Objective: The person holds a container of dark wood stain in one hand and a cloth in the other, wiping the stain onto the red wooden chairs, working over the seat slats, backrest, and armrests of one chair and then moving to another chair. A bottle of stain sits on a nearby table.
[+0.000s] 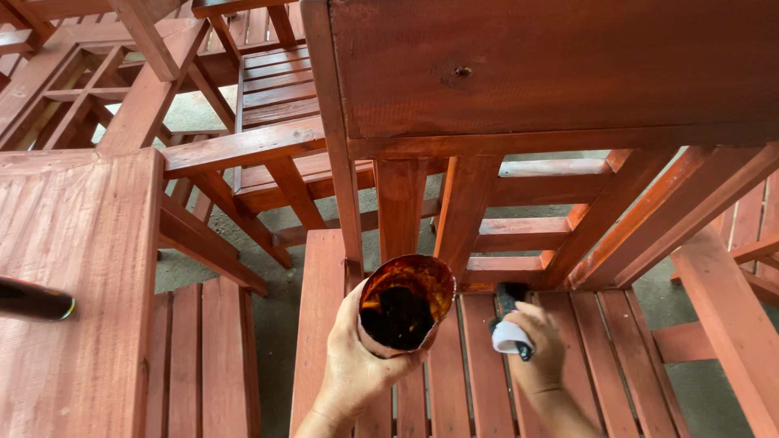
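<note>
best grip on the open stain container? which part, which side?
Grip the container around its lower body wall, from below and behind, as the left hand does. Its open mouth tilts toward the camera with dark stain inside and a wet, stained rim, so hands should stay off the rim. The right hand is busy with the brush at the seat slats.
</note>
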`<state>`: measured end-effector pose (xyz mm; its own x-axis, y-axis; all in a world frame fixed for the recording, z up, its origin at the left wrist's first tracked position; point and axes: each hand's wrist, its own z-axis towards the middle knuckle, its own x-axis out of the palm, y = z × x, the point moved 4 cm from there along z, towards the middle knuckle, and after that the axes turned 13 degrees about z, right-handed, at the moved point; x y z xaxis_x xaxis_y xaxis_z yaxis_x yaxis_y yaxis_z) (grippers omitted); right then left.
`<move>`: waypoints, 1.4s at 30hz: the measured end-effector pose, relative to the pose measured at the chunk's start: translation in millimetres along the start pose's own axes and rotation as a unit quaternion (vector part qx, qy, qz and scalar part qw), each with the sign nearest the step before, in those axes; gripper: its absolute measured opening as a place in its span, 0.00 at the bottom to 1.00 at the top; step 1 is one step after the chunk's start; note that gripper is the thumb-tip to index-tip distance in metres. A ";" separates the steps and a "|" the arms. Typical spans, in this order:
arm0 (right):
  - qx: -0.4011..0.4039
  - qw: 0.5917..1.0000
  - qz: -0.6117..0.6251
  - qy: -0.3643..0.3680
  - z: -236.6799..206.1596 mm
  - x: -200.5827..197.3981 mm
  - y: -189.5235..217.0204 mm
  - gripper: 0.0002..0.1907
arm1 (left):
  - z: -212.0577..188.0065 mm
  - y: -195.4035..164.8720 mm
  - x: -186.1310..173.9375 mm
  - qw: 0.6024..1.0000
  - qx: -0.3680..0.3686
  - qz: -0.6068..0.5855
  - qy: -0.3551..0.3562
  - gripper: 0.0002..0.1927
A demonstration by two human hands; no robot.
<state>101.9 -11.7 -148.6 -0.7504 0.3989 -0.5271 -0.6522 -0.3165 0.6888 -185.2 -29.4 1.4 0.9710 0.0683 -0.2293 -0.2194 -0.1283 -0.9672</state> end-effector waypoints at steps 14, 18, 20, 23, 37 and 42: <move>0.519 0.485 0.631 -0.312 -30.1 47.2 -15.8 0.19 | 3.1 -9.0 -2.4 0.999 -0.014 0.025 -0.014 0.49; 0.554 0.538 0.568 -0.283 -14.2 58.6 -12.8 0.19 | 4.9 -0.6 -6.6 0.999 0.017 0.019 -0.025 0.48; 0.549 0.587 0.546 -0.238 -3.5 58.7 -12.4 0.18 | 3.5 4.1 -8.7 0.999 0.017 0.002 -0.032 0.48; 0.511 0.633 0.540 -0.214 -2.3 53.5 -19.9 0.18 | 4.7 4.4 -15.4 0.997 0.038 -0.018 -0.063 0.47; -0.023 0.977 0.204 0.052 9.6 65.7 95.8 0.11 | 11.5 -10.0 -48.5 0.992 0.058 0.069 -0.089 0.43; 0.204 0.943 0.262 0.009 15.1 109.0 84.5 0.01 | 7.7 -9.1 -66.4 0.994 0.050 0.031 -0.096 0.46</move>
<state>-33.4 18.1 -140.3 -0.9625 0.2629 -0.0664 -0.0974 -0.1067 0.9895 -248.4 -25.2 24.7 0.9215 0.2516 -0.2958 -0.2954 -0.0401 -0.9545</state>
